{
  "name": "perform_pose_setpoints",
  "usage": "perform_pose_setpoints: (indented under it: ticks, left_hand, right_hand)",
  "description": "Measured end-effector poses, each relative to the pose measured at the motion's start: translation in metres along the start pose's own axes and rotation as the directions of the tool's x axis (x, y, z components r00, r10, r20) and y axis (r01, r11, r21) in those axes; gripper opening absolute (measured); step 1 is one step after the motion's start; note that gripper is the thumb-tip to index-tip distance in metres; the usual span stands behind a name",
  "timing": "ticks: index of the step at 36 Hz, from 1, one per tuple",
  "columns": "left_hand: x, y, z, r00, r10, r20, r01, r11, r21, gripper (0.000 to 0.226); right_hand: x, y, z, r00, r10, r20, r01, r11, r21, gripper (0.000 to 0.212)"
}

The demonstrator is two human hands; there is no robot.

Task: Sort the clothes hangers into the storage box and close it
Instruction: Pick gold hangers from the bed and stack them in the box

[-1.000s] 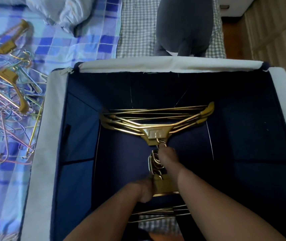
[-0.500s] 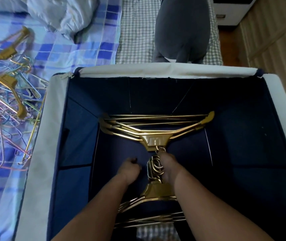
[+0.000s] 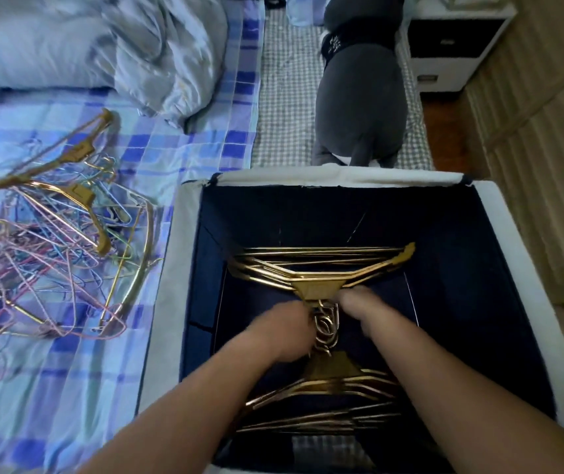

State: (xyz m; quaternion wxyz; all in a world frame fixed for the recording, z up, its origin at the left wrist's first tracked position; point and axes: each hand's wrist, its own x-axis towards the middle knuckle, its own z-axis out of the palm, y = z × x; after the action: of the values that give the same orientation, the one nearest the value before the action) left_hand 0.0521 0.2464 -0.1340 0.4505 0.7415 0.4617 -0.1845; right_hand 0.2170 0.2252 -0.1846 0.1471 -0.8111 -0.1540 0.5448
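Storage box [image 3: 499,206] is open on the bed, lid not in view. Inside it: far gold hanger stack [image 3: 318,268] and near gold hanger stack [image 3: 321,398], hooks [image 3: 325,328] meeting mid-box. Loose hanger pile [image 3: 51,254] lies left of the box, unsorted. Left hand [image 3: 282,328] and right hand [image 3: 362,304] flank the hooks, blurred; grip unreadable. Step, I judge: squaring the stacks. Next: fetch from the pile.

The bed [image 3: 178,159] has a blue checked sheet and carries everything. At its left lies a tangled heap of hangers [image 3: 51,248], gold ones and thin coloured wire ones. A crumpled pale blanket [image 3: 109,53] lies at the far side. The open storage box [image 3: 369,174] stands beside the heap, and a grey cushion [image 3: 359,97] lies beyond it
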Motion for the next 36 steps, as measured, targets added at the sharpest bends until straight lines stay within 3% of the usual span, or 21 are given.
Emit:
perform_pose_setpoints:
  ticks: [2, 4, 6, 8, 12, 14, 20, 23, 28, 32, 36]
  left_hand:
    - [-0.032, -0.007, -0.023, 0.98, 0.068, -0.188, -0.096, 0.985, -0.141, 0.025]
    - [-0.07, -0.021, -0.044, 0.917, 0.069, -0.394, -0.195, 0.937, -0.289, 0.024]
    - [-0.111, -0.041, -0.061, 0.859, -0.038, -0.51, -0.261, 0.825, -0.501, 0.033]
    - [-0.156, -0.076, -0.077, 0.79, -0.165, -0.59, -0.329, 0.699, -0.635, 0.035]
    - [-0.223, -0.141, -0.092, 0.688, -0.402, -0.604, -0.305, 0.595, -0.743, 0.023]
    - [-0.248, -0.175, -0.095, 0.675, -0.507, -0.537, -0.232, 0.545, -0.806, 0.02]
    - [-0.307, -0.277, -0.098, 0.669, -0.635, -0.386, -0.135, 0.407, -0.903, 0.021]
    - [-0.317, -0.325, -0.107, 0.677, -0.648, -0.349, -0.121, 0.369, -0.921, 0.023]
    - [-0.301, -0.428, -0.146, 0.706, -0.64, -0.304, -0.065, 0.368, -0.927, 0.021]
    - [-0.272, -0.5, -0.188, 0.715, -0.606, -0.35, 0.009, 0.508, -0.861, 0.02]
    - [-0.224, -0.592, -0.241, 0.628, -0.585, -0.513, 0.137, 0.732, -0.667, 0.019]
  right_hand:
    - [-0.025, -0.012, -0.01, 0.993, -0.094, -0.075, 0.094, 0.996, -0.007, 0.009]
    - [-0.057, -0.031, -0.013, 0.959, -0.225, -0.173, 0.218, 0.974, -0.058, 0.011]
    - [-0.093, -0.06, -0.011, 0.878, -0.403, -0.257, 0.384, 0.915, -0.124, 0.013]
    - [-0.129, -0.096, 0.004, 0.754, -0.58, -0.309, 0.552, 0.814, -0.18, 0.012]
    - [-0.186, -0.153, 0.049, 0.557, -0.789, -0.262, 0.771, 0.607, -0.19, 0.01]
    - [-0.209, -0.175, 0.083, 0.513, -0.841, -0.172, 0.816, 0.54, -0.207, 0.012]
    - [-0.243, -0.218, 0.209, 0.58, -0.765, 0.281, 0.796, 0.457, -0.398, 0.016]
    - [-0.248, -0.239, 0.263, 0.604, -0.714, 0.353, 0.771, 0.412, -0.486, 0.018]
    - [-0.226, -0.281, 0.366, 0.69, -0.633, 0.351, 0.689, 0.426, -0.586, 0.023]
    - [-0.184, -0.308, 0.447, 0.782, -0.516, 0.349, 0.59, 0.435, -0.68, 0.019]
    - [-0.117, -0.344, 0.514, 0.841, -0.489, 0.23, 0.458, 0.418, -0.785, 0.011]
